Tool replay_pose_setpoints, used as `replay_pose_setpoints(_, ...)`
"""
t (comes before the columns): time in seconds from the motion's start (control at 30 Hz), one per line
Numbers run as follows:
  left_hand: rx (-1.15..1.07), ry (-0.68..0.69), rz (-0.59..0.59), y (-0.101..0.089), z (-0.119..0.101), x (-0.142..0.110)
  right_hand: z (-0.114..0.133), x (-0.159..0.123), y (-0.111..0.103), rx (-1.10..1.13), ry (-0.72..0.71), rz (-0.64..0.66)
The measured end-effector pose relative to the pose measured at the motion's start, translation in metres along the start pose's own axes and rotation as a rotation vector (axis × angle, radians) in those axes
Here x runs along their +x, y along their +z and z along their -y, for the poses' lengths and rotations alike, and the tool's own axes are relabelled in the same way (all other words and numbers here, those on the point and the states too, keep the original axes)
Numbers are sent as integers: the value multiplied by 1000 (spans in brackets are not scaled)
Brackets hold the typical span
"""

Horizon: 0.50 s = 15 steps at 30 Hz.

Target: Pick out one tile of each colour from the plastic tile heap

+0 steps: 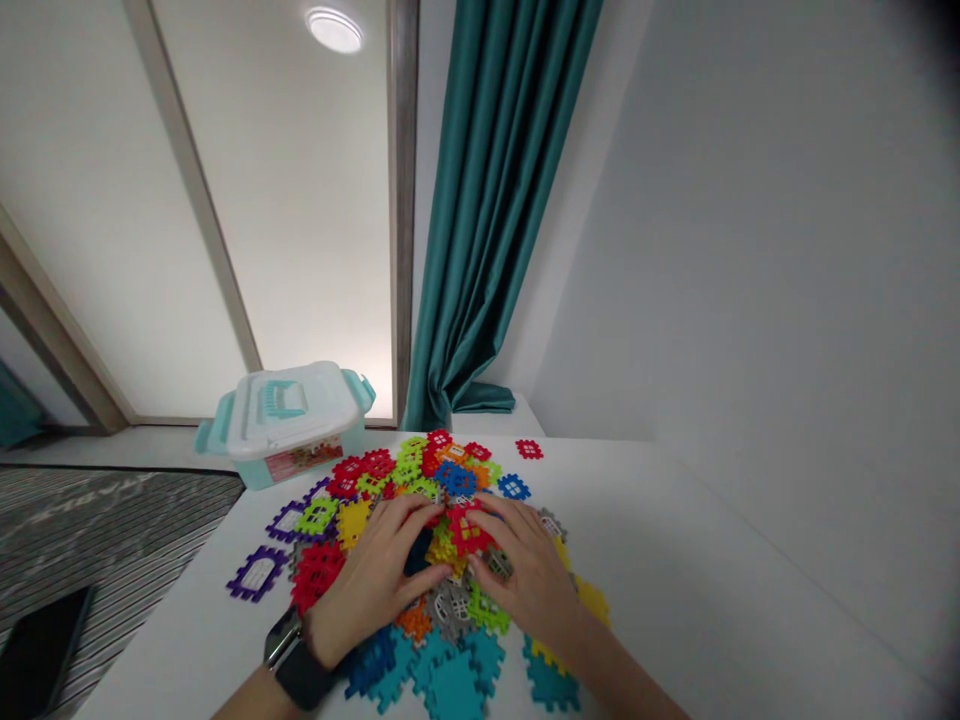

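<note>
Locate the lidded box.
In the head view, the lidded box stands at the far left corner of the white table, left of the piled pieces.

The only view looks out from the wearer's head, over the near side of the white table [675,560], facing forward and tilted down. It is close enough that the left hand [386,560] and right hand [529,570] come in around six o'clock, the table spreading from eight to four. Farther off, it takes in door panels [300,210] at ten, the teal curtain [491,190] at twelve and the wall [780,270] at three. The dark blur [946,30] at two may be the lens's edge.
</note>
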<state>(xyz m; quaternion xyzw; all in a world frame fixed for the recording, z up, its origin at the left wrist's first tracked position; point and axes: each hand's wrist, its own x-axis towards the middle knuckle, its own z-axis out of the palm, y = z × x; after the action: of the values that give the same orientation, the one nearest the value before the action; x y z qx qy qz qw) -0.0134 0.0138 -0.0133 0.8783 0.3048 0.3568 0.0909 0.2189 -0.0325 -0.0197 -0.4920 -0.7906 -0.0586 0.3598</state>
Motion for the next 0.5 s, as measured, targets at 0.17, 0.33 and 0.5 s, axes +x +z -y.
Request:
replay_pose_setpoints(0.17,72,37,32,0,-2,1,-45,-6,-8,-13,47,11)
replay_pose_setpoints(0.33,121,78,25,3,0,1,-118,-16,-10,23,204,1)
replay_pose_setpoints(0.5,148,98,7,7,7,-1,-177,-8,-9,-14,287,10)
